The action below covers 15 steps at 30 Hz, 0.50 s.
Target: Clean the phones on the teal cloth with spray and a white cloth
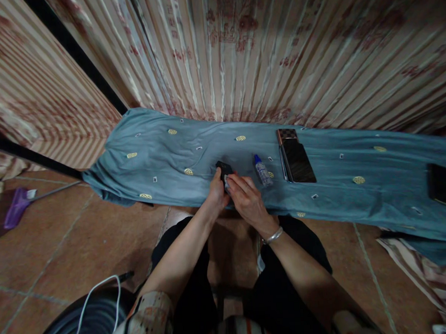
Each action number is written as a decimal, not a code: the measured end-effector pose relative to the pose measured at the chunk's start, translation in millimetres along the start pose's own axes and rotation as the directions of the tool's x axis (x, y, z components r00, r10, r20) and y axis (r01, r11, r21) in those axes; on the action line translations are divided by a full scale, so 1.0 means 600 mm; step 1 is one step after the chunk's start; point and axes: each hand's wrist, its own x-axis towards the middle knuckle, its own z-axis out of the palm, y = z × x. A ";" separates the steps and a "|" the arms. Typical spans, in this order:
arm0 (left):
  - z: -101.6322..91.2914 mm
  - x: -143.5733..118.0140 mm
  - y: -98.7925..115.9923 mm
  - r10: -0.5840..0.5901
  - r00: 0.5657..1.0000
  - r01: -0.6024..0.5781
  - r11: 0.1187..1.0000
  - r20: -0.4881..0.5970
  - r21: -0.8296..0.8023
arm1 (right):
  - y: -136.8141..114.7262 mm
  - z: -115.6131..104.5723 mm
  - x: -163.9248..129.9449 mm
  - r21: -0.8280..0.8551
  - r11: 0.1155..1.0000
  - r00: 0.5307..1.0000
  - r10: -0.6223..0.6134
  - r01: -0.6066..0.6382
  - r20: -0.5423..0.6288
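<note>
My left hand is wrapped round a small black phone-like object above the near edge of the blue cloth. On that object's face my right hand presses with bunched fingers. A small greyish-white wad, perhaps a wipe, shows under those fingertips. Just right of my hands, a clear bottle with a blue cap lies on the cloth. Farther right rest a black-screened phone or tablet and a checkered item at its top end. My fingers hide much of the black object.
Blue patterned cloth covers a long narrow surface, with another dark device at its right end. Striped curtains hang behind. Black poles stand at left. A purple broom and a black ribbed stool with a white cable are on the left.
</note>
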 end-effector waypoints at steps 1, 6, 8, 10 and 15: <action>-0.001 0.000 -0.002 0.001 1.000 -0.001 1.000 -0.003 0.010 | -0.002 0.001 0.001 0.005 1.000 1.000 -0.003 0.003 0.000; 0.000 0.000 0.000 -0.003 1.000 0.003 0.999 -0.005 0.037 | -0.002 0.002 0.004 0.048 0.999 1.000 -0.001 0.002 -0.011; 0.003 -0.003 0.006 -0.012 1.000 0.012 1.000 0.015 0.021 | 0.002 0.001 0.004 0.068 0.998 1.000 0.020 -0.019 -0.019; 0.007 -0.007 0.014 -0.008 0.999 0.008 1.000 0.051 -0.003 | 0.005 0.000 0.003 0.090 0.995 0.999 0.041 -0.039 -0.016; 0.009 -0.017 0.015 0.011 0.994 -0.010 1.000 0.107 -0.005 | 0.006 -0.002 0.002 0.127 0.991 0.999 0.042 -0.042 0.002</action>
